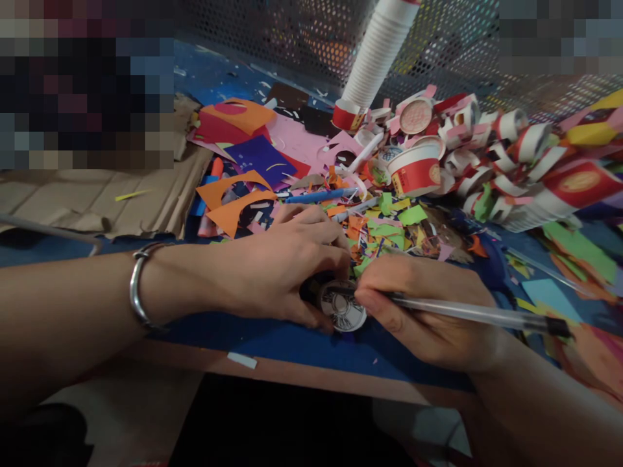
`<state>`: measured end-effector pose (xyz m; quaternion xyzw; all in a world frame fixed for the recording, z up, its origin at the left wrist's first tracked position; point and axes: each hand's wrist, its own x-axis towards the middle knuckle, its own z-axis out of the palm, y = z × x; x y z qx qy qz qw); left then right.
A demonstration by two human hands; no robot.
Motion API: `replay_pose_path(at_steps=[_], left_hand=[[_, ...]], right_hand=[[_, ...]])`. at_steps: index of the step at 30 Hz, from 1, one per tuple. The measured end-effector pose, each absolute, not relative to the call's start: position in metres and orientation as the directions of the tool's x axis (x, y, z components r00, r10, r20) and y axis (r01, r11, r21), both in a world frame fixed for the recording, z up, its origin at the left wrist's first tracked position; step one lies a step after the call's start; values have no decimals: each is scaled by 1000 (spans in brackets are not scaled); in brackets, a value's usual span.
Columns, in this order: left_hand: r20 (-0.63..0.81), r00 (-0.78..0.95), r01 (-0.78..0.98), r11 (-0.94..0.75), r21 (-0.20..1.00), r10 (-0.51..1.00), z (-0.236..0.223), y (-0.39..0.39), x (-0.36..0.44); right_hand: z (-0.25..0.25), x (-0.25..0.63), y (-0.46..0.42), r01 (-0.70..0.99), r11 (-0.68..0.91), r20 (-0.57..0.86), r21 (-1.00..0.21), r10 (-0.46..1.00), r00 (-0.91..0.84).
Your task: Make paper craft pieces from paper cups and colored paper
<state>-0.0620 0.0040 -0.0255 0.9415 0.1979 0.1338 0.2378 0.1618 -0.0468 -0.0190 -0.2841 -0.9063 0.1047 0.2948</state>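
Note:
A pen (pixel 467 311) with a clear barrel and dark end cap is gripped in my right hand (pixel 428 305), its tip over a small white disc (pixel 342 306). Dark lines are drawn on the disc: a ring in the middle with strokes radiating outward. Around the disc's left side curl the thumb and fingers of my left hand (pixel 287 272), steadying it low over the blue tabletop (pixel 282 337). Whether the disc is a cut-out or the base of a paper cup, I cannot tell. A silver bangle (pixel 136 292) circles my left wrist.
Paper scraps (pixel 384 233) are heaped just beyond my hands. Cut paper cups (pixel 516 136) and a whole cup (pixel 413 170) lie at the back right, near a tall cup stack (pixel 377 52). Orange paper with holes (pixel 236 201) and cardboard (pixel 156 194) sit left, before a perforated metal panel (pixel 302 39).

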Motion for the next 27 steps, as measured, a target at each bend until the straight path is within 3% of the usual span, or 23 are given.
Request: replay_pose_path(at_steps=[17, 27], left_hand=[[129, 890, 321, -802, 504, 437, -25, 5, -61], [190, 879, 304, -821, 482, 437, -29, 4, -63]], right_hand=[[-17, 163, -48, 479, 812, 457, -333, 583, -672], [-12, 164, -51, 425, 760, 412, -492, 633, -656]])
